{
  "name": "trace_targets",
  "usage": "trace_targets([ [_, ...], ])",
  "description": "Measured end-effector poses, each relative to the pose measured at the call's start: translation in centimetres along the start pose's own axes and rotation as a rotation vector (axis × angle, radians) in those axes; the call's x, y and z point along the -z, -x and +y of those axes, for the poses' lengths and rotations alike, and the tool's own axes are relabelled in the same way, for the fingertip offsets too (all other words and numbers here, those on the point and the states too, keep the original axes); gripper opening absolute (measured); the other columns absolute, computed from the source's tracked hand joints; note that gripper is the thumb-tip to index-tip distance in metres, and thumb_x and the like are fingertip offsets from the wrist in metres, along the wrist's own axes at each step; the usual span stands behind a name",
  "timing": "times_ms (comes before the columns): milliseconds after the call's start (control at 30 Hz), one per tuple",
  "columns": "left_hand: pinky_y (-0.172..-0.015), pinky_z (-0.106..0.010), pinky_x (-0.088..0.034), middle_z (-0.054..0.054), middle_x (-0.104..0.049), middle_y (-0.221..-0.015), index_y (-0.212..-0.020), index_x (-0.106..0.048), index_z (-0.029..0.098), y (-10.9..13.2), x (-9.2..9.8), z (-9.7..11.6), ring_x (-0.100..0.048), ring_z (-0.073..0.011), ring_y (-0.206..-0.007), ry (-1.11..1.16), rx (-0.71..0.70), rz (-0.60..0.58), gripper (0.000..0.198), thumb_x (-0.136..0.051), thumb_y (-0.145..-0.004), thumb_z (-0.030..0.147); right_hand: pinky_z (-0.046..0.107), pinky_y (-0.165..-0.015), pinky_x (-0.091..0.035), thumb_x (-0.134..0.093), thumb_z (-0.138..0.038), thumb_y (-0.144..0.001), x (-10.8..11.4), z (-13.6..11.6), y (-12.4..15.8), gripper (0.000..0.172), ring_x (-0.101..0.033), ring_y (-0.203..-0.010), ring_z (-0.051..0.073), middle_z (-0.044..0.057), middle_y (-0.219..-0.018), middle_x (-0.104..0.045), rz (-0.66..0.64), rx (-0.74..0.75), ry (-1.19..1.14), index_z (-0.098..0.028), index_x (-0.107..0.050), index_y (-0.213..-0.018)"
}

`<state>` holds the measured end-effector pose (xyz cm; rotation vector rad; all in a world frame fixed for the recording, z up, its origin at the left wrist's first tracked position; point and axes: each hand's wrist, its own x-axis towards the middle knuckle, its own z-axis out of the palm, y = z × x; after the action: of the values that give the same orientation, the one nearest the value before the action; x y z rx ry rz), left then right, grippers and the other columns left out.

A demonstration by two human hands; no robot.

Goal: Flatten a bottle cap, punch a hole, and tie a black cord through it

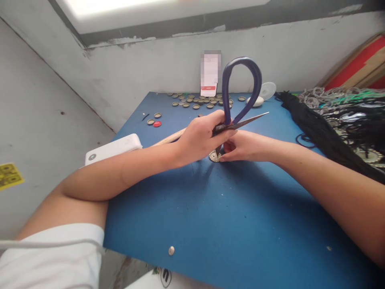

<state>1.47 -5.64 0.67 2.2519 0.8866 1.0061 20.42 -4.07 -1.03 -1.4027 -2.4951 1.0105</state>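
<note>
My left hand (200, 138) is closed around a pair of large scissors (240, 88) with a looped blue handle that stands upright; one blade sticks out to the right and a tip points down at a bottle cap (214, 156) on the blue table (228, 224). My right hand (245, 146) pinches that cap against the table, fingers curled just under the scissors.
Several loose bottle caps (198, 102) lie at the table's far edge, with a red cap (157, 124) to the left. A white box-shaped device (112, 148) sits at the left edge, a wooden stick (168, 139) behind my left hand, black cords (319, 128) and cap strings at right.
</note>
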Motion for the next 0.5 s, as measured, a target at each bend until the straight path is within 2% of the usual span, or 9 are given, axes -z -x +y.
trace_targets([
  [300,-0.071,-0.027,-0.054,0.0,-0.068,-0.088,-0.095,-0.059,0.022,0.0,0.0,-0.2,-0.065,-0.0147,-0.079,-0.001,-0.021,-0.009,0.002,-0.06,-0.094,0.023,0.032,-0.054,-0.033,-0.076,-0.044,-0.073,0.0,0.0,0.0,0.023,-0.052,-0.061,0.015,-0.003,-0.064,-0.06,0.002,0.006,-0.028,-0.024,-0.064,-0.073],
  [500,-0.067,-0.026,-0.049,0.002,-0.066,-0.085,-0.094,-0.058,0.022,-0.2,-0.1,-1.0,-0.06,-0.0125,-0.073,-0.019,-0.018,0.017,0.008,-0.063,-0.088,0.019,0.03,-0.056,-0.043,-0.073,-0.042,-0.079,0.5,-0.1,0.5,0.021,-0.061,-0.061,0.016,-0.002,-0.07,-0.068,-0.031,0.01,-0.078,-0.024,-0.071,-0.09],
])
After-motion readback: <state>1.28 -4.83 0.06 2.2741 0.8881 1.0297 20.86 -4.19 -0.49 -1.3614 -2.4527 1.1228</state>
